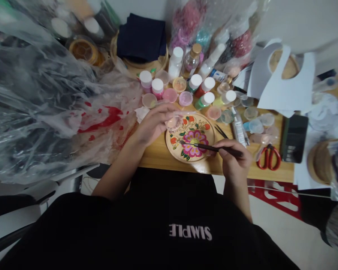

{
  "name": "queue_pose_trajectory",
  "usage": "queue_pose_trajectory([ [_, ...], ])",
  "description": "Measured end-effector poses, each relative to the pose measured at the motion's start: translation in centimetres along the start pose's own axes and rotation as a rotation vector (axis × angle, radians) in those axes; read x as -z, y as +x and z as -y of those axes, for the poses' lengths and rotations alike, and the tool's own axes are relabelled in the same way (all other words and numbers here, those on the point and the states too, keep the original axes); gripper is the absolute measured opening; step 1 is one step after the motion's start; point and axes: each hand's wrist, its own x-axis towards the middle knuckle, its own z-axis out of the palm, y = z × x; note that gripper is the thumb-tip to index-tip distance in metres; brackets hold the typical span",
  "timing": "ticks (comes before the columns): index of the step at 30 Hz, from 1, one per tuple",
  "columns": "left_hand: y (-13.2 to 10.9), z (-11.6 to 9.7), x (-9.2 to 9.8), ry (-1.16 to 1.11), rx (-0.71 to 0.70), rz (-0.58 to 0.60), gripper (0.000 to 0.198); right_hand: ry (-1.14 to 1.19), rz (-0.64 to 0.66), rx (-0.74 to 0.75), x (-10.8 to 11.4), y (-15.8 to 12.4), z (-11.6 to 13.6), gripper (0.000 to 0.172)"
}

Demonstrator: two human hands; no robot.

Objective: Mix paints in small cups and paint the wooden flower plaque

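In my right hand [234, 155] is a dark-handled paintbrush [205, 146], its tip reaching left over a round wooden plaque [171, 150]. The plaque lies on the table near its front edge and carries a large pink flower [194, 140], small orange flowers and green leaves outlined in gold. My left hand [154, 123] grips a small clear cup [173, 123] with peach-coloured contents, held tilted over the plaque's upper left edge. A lid seems attached to the cup. Whether the brush tip touches the plaque I cannot tell.
Behind the plaque stand several white-capped paint bottles [195, 81] and small paint cups [185, 98]. To the right lie tweezers [221, 131], a clear glue-like bottle [238, 127], red-handled scissors [268, 157] and a dark phone [294, 138]. Crumpled plastic sheeting [45, 97] covers the left.
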Motion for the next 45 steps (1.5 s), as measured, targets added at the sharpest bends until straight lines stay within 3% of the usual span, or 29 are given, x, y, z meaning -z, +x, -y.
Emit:
queue_pose_trajectory([
  [13, -0.1, 0.0, 0.0, 0.000, 0.021, 0.017, 0.018, -0.202, 0.079, 0.078, -1.0, -0.2, 3.3, 0.012],
  [25, 0.0, 0.0, -0.1, -0.001, 0.004, 0.005, 0.017, -0.190, 0.020, 0.076, -1.4, -0.3, 2.9, 0.010],
  [33, 0.0, 0.0, 0.0, 0.002, 0.005, 0.042, 0.024, -0.185, 0.073, 0.083, -1.3, -0.3, 3.1, 0.011],
  [45, 0.0, 0.0, -0.1, -0.002, 0.008, 0.049, 0.023, -0.233, 0.028, 0.115, -1.1, 0.0, 3.2, 0.009],
])
